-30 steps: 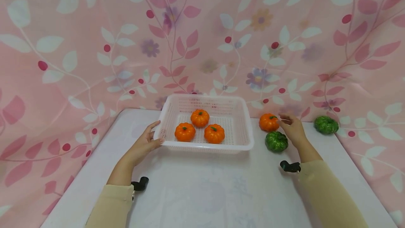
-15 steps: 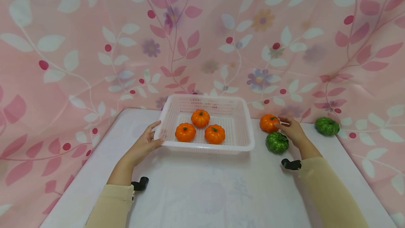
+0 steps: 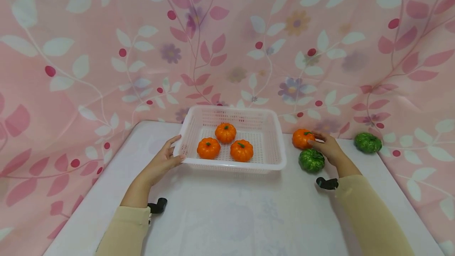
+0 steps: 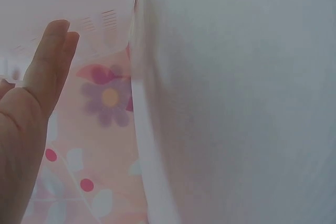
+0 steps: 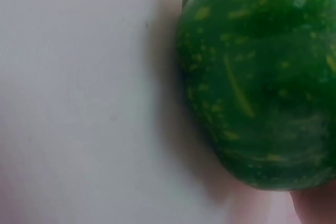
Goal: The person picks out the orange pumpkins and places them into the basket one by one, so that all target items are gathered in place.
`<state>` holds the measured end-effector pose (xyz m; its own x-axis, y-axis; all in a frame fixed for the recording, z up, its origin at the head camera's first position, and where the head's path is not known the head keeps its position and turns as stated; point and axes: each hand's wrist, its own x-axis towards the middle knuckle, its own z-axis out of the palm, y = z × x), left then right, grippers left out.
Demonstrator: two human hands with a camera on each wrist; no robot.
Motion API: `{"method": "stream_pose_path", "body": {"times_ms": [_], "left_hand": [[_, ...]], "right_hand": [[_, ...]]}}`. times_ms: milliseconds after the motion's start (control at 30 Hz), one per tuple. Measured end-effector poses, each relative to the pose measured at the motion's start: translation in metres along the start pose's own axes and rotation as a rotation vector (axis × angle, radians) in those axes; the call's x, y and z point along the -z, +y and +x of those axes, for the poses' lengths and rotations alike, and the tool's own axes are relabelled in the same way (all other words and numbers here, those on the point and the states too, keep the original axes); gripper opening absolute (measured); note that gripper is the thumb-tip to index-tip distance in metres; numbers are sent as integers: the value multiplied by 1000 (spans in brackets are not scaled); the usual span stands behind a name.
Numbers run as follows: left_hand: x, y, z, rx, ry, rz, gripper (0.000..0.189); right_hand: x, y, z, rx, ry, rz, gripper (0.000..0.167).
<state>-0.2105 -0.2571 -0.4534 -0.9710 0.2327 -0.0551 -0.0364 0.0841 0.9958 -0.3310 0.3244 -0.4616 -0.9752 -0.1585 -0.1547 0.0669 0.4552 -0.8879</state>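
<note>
Three orange toy pumpkins (image 3: 241, 151) with green stems sit inside a white plastic basket (image 3: 227, 165). My left hand (image 3: 161, 165) rests against the basket's left side, its thumb near the front corner; in the left wrist view the left fingers (image 4: 50, 51) lie straight along the outer wall. To the right of the basket, my right hand (image 3: 328, 147) holds another orange pumpkin (image 3: 301, 139) by its right side, thumb in front and fingers partly hidden behind. Just in front of that pumpkin lies a green pumpkin (image 3: 311, 160), which fills much of the right wrist view.
A second green pumpkin (image 3: 367, 142) lies at the far right by the table's back edge. The table (image 3: 227, 216) has a white cloth. A pink floral curtain (image 3: 227, 50) hangs close behind it.
My right hand has come in slightly at the orange pumpkin, its thumb now against the pumpkin's side. My left hand and the basket have stayed where they were.
</note>
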Motion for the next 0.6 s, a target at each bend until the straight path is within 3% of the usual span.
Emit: {"method": "stream_pose_path", "body": {"times_ms": [600], "left_hand": [[-2,4,-2,-8,7,1,82]], "right_hand": [[3,0,1,10,34,-6,74]]}}
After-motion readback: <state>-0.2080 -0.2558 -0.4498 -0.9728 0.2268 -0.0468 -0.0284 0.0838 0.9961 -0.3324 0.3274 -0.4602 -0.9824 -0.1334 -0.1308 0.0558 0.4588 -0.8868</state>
